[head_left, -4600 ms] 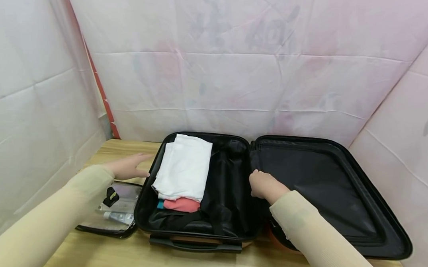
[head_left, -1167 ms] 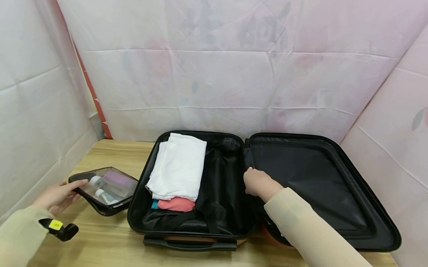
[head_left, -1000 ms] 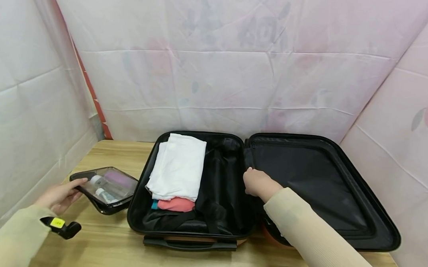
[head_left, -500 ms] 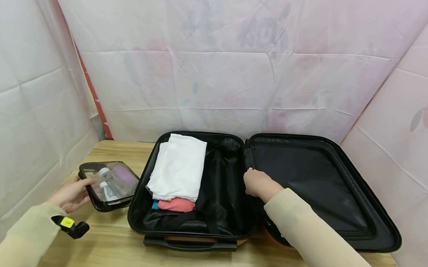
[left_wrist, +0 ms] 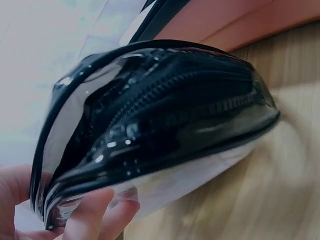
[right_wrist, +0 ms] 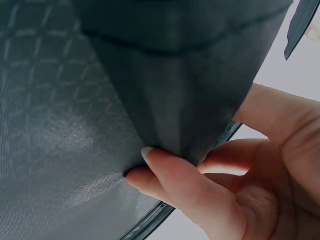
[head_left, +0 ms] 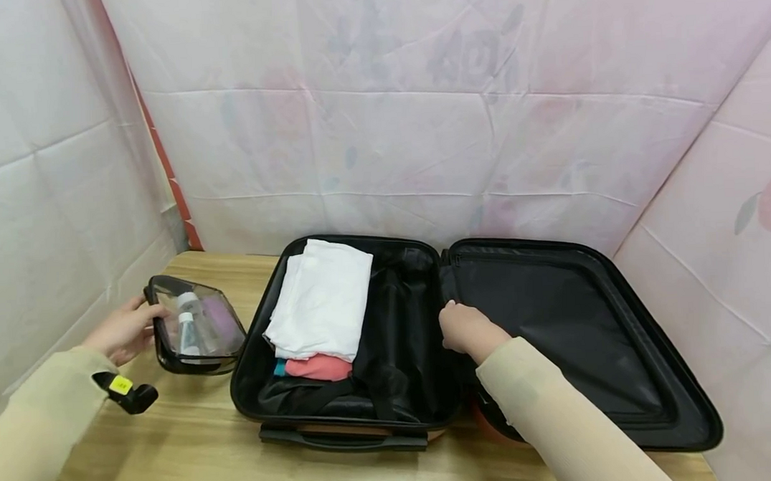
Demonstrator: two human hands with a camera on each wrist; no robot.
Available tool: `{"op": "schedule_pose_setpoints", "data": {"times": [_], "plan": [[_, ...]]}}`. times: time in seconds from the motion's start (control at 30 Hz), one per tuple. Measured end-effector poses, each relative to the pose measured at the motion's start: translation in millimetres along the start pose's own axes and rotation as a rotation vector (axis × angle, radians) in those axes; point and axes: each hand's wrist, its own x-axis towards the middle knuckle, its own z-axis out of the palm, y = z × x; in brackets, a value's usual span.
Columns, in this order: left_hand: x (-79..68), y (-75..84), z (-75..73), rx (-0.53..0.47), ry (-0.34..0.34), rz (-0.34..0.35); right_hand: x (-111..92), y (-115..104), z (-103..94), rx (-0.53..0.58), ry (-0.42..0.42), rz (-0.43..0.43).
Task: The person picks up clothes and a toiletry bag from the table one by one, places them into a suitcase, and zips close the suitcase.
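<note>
At the left in the head view, my left hand (head_left: 124,329) grips the left end of a clear toiletry bag (head_left: 162,351) with black trim. The bag is tilted up, its right end close against the open suitcase (head_left: 245,354). Through its clear side show a bottle (head_left: 208,327), a small tube (head_left: 188,335) and something purple (head_left: 219,316). In the left wrist view the fingers pinch the zippered toiletry bag (left_wrist: 175,115) at its corner. My right hand (head_left: 472,331) is at the suitcase's hinge side, pinching dark lining fabric (right_wrist: 170,100) in the right wrist view.
Folded white clothes (head_left: 323,300) lie over a coral cloth (head_left: 320,368) in the suitcase's left half. The suitcase's other half (head_left: 570,333) lies open at the right. A handle (head_left: 342,442) faces the front of the wooden table (head_left: 175,450). Fabric walls (head_left: 407,139) enclose the table.
My left hand, earlier empty above the toiletry bag, has taken hold of its left end and raised and tilted it. My right hand stays at the hinge side.
</note>
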Motion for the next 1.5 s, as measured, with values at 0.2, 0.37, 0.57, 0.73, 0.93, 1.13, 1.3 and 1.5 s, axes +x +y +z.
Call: {"op": "schedule_pose_setpoints", "data": {"times": [0.2,0.37,0.57,0.73,0.93,1.13,1.3,1.5], "plan": [[-2.8,13.7,-5.5,0.119,0.005,0.016,0.0,-0.6,-0.3,0.003,0.004,-0.002],[-3.8,23.8,-8.2,0.138,0.011,-0.004,1.2,-1.5,-0.2,-0.005,0.005,-0.001],[-1.8,35.8,-9.6,0.197,0.022,-0.018,3.7,-1.6,1.5,-0.012,-0.005,0.005],[-1.5,44.0,-8.7,0.187,0.011,0.003,4.9,-2.5,2.2,-0.014,0.000,-0.010],[-2.4,55.6,-2.2,0.350,0.042,-0.005,6.0,-3.2,2.6,-0.009,-0.001,-0.010],[-0.8,68.2,4.9,0.359,0.057,0.016,3.6,-0.2,1.9,-0.002,0.000,-0.014],[0.2,78.3,8.3,0.292,0.054,0.032,2.2,1.9,1.7,-0.012,-0.003,-0.006],[-1.4,88.4,14.2,0.279,0.052,0.038,2.6,1.1,0.7,-0.019,-0.004,-0.015]]}}
